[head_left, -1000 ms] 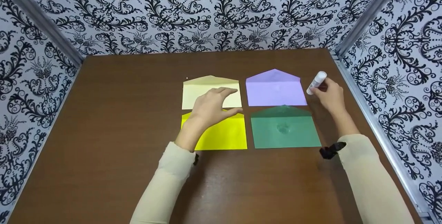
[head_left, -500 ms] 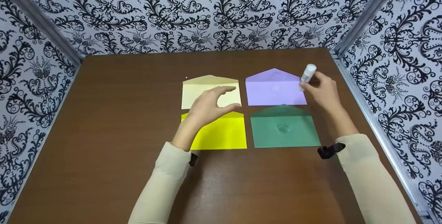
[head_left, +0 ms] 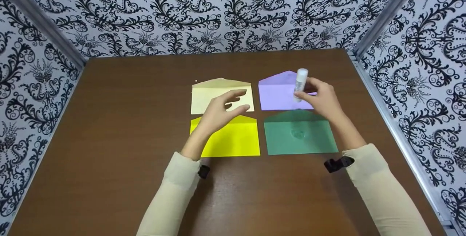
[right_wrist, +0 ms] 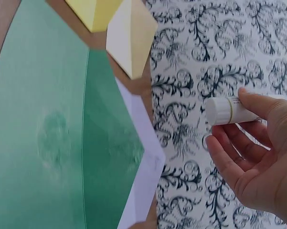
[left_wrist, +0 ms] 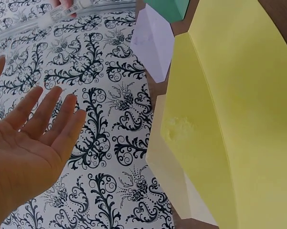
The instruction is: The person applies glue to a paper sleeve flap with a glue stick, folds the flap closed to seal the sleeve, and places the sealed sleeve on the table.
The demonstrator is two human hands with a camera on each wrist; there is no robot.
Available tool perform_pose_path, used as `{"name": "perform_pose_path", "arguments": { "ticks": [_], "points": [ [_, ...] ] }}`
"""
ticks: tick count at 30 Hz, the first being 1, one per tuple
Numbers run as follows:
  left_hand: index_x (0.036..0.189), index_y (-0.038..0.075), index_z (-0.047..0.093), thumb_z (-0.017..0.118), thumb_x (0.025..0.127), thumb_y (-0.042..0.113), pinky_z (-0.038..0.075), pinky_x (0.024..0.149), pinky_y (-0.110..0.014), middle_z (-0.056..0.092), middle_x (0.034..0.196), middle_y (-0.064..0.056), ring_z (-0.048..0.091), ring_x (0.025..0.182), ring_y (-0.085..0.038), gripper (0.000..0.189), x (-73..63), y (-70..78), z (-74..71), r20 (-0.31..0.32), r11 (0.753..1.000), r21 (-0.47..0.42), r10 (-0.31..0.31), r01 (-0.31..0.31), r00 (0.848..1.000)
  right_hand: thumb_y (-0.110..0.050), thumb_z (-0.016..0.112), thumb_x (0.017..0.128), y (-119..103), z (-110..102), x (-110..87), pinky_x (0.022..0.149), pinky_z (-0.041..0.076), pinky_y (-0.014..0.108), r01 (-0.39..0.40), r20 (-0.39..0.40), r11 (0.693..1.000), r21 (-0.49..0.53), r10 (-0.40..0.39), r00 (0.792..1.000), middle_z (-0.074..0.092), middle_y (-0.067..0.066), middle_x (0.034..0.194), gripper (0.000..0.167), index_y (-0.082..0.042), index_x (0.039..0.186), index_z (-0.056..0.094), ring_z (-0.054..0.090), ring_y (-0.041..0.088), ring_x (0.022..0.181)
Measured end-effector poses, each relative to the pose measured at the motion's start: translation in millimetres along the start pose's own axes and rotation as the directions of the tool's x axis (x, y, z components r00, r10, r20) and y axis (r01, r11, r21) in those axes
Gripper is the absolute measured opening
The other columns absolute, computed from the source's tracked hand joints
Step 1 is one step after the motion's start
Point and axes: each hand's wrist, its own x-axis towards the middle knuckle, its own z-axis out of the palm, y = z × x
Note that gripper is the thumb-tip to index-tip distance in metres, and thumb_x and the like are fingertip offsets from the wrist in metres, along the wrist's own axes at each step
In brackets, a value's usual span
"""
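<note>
My right hand [head_left: 324, 99] holds a white glue stick [head_left: 301, 79] between thumb and fingers, above the purple envelope [head_left: 275, 97]. In the right wrist view the glue stick [right_wrist: 229, 110] has its cap end facing left. My left hand [head_left: 218, 112] hovers with thumb and fingers spread, holding nothing, over the cream envelope [head_left: 200, 99] and the yellow envelope [head_left: 236, 141]. In front of the purple one lies a green envelope [head_left: 302, 139] with a wet-looking round smear. All the envelopes have their pointed flaps unfolded away from me. A whitish patch [left_wrist: 179, 129] shows on the yellow flap in the left wrist view.
The envelopes lie in two rows on a brown wooden table [head_left: 120, 126]. Patterned black-and-white panels [head_left: 218, 14] stand behind it and at both sides, joined by metal posts. A tiny white speck [head_left: 196, 81] lies near the cream envelope.
My right hand has carried the glue stick left, from beside the purple envelope to above it, and the stick now stands more upright. The left hand has barely moved.
</note>
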Motion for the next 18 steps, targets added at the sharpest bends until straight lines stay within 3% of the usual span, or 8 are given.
{"name": "perform_pose_path", "arguments": {
  "ticks": [5,7,12,18],
  "points": [
    [0.139,0.015,0.058,0.071,0.093,0.032,0.045,0.114,-0.045,0.061,0.141,-0.004,0.058,0.130,-0.024,0.051,-1.1,-4.7,3.0,-0.023,0.997,-0.081,-0.004,0.002,1.000,-0.016,0.077,0.088,-10,14,-5.3,0.070,0.048,0.005,0.030,0.042,0.999,0.016,-0.031,0.999,0.073,0.023,0.102,0.030,0.004,0.108,0.068,0.070,0.028,0.092],
    [0.139,0.015,0.059,0.071,0.093,0.030,0.045,0.113,-0.046,0.061,0.141,-0.005,0.058,0.130,-0.025,0.050,-1.6,-6.4,4.6,-0.027,0.994,-0.110,-0.004,0.001,1.000,-0.014,0.077,0.087,-14,20,-7.7,0.071,0.048,0.005,0.038,0.064,0.999,0.028,-0.040,0.997,0.073,0.023,0.103,0.029,0.005,0.107,0.068,0.070,0.031,0.094],
    [0.139,0.013,0.058,0.070,0.094,0.028,0.045,0.113,-0.046,0.060,0.142,-0.006,0.058,0.131,-0.027,0.048,-2.2,-9.8,9.0,-0.017,0.986,-0.164,-0.004,0.002,1.000,-0.014,0.077,0.087,-22,33,-14.8,0.075,0.055,0.012,0.046,0.132,0.996,0.079,-0.057,0.990,0.073,0.020,0.104,0.030,0.004,0.109,0.067,0.070,0.029,0.093],
    [0.139,0.010,0.057,0.069,0.095,0.024,0.046,0.113,-0.046,0.059,0.142,-0.009,0.058,0.130,-0.027,0.048,-1.4,-14.2,14.2,-0.008,0.981,-0.193,0.003,-0.004,1.000,-0.019,0.078,0.087,-30,48,-22.9,0.086,0.061,0.039,0.054,0.197,0.994,0.091,-0.072,0.978,0.073,0.018,0.106,0.035,0.002,0.113,0.067,0.071,0.028,0.094]
  ]
}}
